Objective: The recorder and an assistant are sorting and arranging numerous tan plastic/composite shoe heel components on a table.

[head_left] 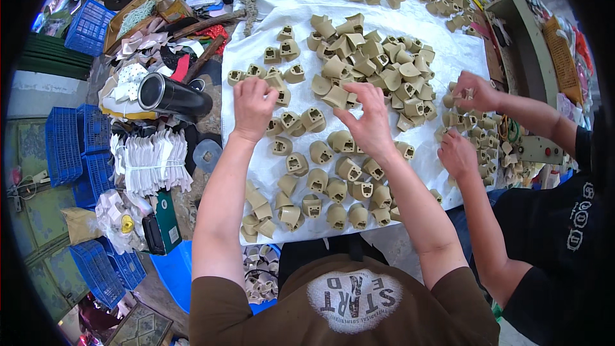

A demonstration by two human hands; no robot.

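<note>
Many small beige hollow plastic parts lie on a white sheet. Over a small group at the left, my left hand [254,107] is closed with its fingers curled down. One beige part [282,97] is right beside its thumb, and whatever the fingers grip is hidden. My right hand [368,115] is at the near edge of a heap of these parts [410,70]. Its thumb and forefinger straddle one beige plastic part [334,97] and appear to pinch it. Nearer to me, between my forearms, several parts [317,179] stand in loose rows, openings showing.
A co-worker's hands [460,154] handle similar parts at the right. White sheeting [237,115] covers the table. Left of it are a dark metal cylinder [174,95], a tied white stack [150,160] and blue crates [63,147]. A grey metal cabinet [528,45] stands at the far right.
</note>
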